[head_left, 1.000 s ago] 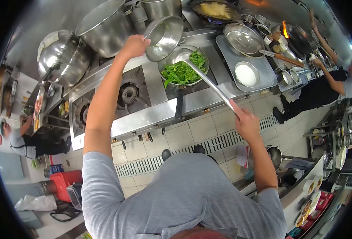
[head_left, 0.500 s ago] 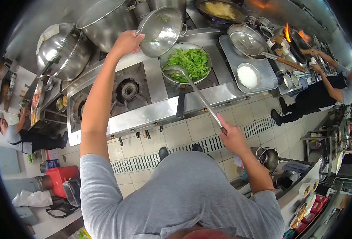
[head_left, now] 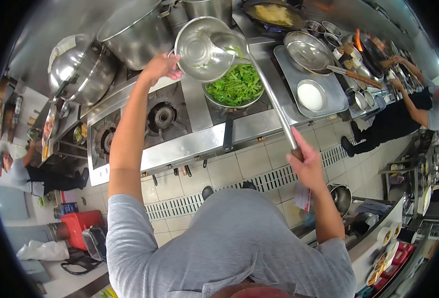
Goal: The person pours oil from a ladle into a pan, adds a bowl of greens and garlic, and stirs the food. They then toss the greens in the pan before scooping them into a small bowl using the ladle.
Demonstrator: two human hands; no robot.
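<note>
My left hand (head_left: 163, 68) grips the rim of a metal bowl (head_left: 193, 49), tilted above the stove, with a few green bits inside. My right hand (head_left: 306, 161) is closed round the brown end of a long-handled ladle (head_left: 274, 94). The ladle's head reaches into the bowl, near some leaf scraps. Below the bowl, a frying pan (head_left: 228, 130) holds chopped leafy greens (head_left: 236, 85), its dark handle pointing towards me. The bowl overlaps the pan's far left edge in view.
A bare burner (head_left: 161, 115) lies left of the pan. To the right, a tray (head_left: 291, 74) carries a strainer pan (head_left: 309, 52) and a container of white contents (head_left: 311, 95). Large pots (head_left: 135, 35) stand behind. One co-worker (head_left: 403, 114) works by flames at right, another person (head_left: 36, 171) at left.
The ladle has risen from the greens in the pan into the bowl, and my right hand has shifted slightly right. The bowl is turned more towards me.
</note>
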